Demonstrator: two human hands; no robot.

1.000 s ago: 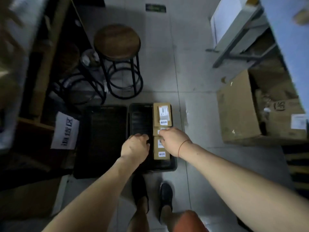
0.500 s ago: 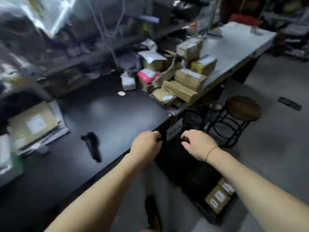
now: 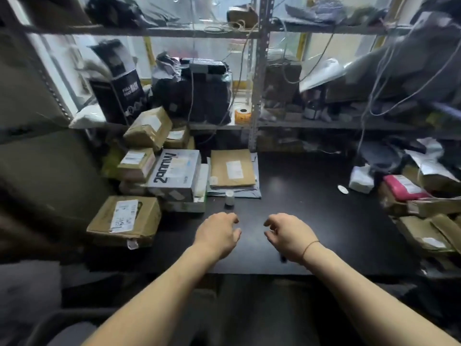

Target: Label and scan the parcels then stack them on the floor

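Both hands hovered empty over the black matte tabletop (image 3: 311, 201), left hand (image 3: 217, 233) and right hand (image 3: 289, 236) loosely curled, gripping nothing; brown cardboard parcels (image 3: 124, 221) waited piled at nine o'clock (more at three); plenty seemingly remained unlabelled and unstacked.

I can read little here. The grey-white carton (image 3: 175, 174) at centre left of the frame carries big dark characters along its top, seen rotated, that look like "200MW". The black box (image 3: 124, 96) standing on the shelf at upper left has small white lettering, roughly "FULL FACE MASK". The white shipping labels on the brown parcels (image 3: 124, 219) are too blurred for me to read.
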